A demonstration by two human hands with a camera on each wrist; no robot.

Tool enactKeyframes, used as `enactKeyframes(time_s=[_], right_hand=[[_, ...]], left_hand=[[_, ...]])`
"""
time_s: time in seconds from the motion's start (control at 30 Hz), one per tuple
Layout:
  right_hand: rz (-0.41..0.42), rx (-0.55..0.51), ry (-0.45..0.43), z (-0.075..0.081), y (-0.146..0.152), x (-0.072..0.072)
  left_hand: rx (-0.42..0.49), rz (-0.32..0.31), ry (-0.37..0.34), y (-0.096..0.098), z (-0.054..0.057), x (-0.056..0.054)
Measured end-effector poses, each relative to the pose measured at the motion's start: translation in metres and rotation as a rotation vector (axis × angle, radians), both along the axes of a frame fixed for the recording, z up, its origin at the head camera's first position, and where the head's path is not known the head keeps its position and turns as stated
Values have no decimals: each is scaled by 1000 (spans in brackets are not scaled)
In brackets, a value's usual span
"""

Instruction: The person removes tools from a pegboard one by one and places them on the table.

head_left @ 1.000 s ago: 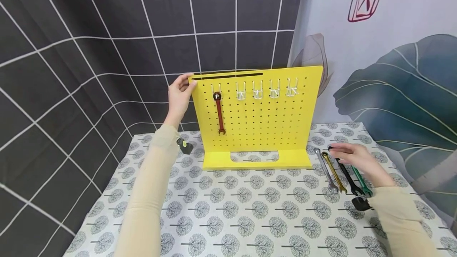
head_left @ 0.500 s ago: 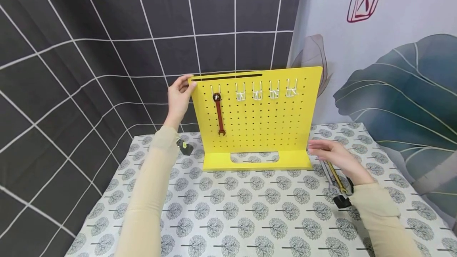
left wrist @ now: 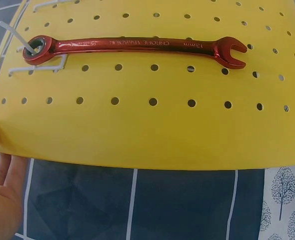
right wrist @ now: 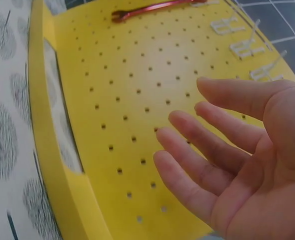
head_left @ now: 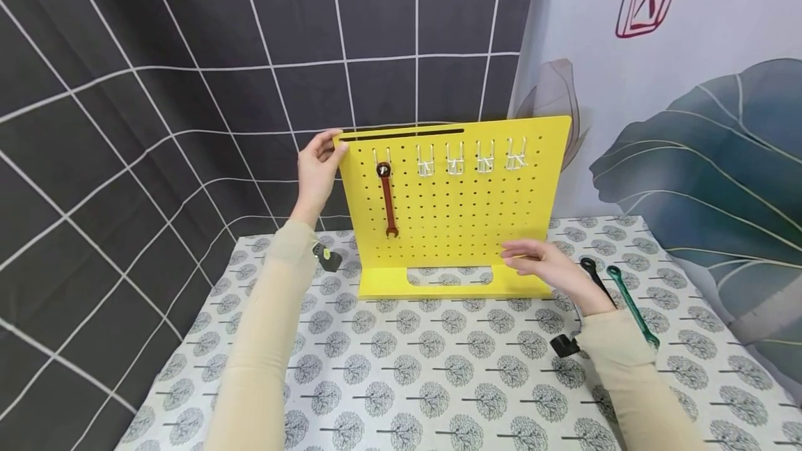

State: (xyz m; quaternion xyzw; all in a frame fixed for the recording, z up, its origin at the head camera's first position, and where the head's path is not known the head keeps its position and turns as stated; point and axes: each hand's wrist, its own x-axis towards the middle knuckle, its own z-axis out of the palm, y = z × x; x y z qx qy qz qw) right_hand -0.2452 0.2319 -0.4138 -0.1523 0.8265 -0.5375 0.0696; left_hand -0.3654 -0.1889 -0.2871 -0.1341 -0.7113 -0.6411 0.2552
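My left hand point(head_left: 317, 172) pinches the upper left corner of a yellow pegboard point(head_left: 464, 218), thumb on the front and fingers behind the edge. A red combination wrench point(left wrist: 137, 45) marked 13mm hangs by its ring end from the leftmost white hook, with its open end down in the head view. My right hand point(head_left: 545, 266) is in front of the board's lower right part, holding nothing. In the right wrist view its fingers point(right wrist: 207, 145) are spread and slightly bent, palm showing. Right of this hand lie a black wrench point(head_left: 590, 270) and a green wrench point(head_left: 633, 303).
Several bare white hooks point(head_left: 454, 162) run along the board's upper part. The board stands on its yellow foot point(head_left: 382, 284) on a tree-print tablecloth point(head_left: 432, 367). Behind is a dark grid-pattern curtain point(head_left: 376, 19). My right wrist and hand cover other wrenches.
My right hand has moved left from over the wrenches to before the pegboard, uncovering the black and green wrenches again. My left hand stays at the board's corner, and the red wrench hangs unmoved.
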Motion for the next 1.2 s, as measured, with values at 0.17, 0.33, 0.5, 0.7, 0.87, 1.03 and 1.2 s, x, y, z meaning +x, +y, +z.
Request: enactKeyframes(time_s=[0.17, 0.33, 0.5, 0.7, 0.87, 1.03, 1.2], right_hand=[[5, -32, 4, -1, -18, -9], [15, -70, 13, -5, -34, -19], [43, -87, 23, -5, -49, -30], [72, -102, 22, 4, -70, -40], [90, -98, 6, 10, -85, -46], [91, -93, 7, 20, -100, -54], [123, -110, 25, 33, -115, -63]], left_hand=[[-3, 7, 8, 1, 0, 2], [8, -2, 2, 1, -3, -1], [9, 5, -7, -1, -6, -4], [9, 1, 13, 0, -4, -2], [6, 4, 21, 1, -4, -2], [-3, 13, 25, 0, -6, -3], [0, 8, 37, 0, -5, -4]])
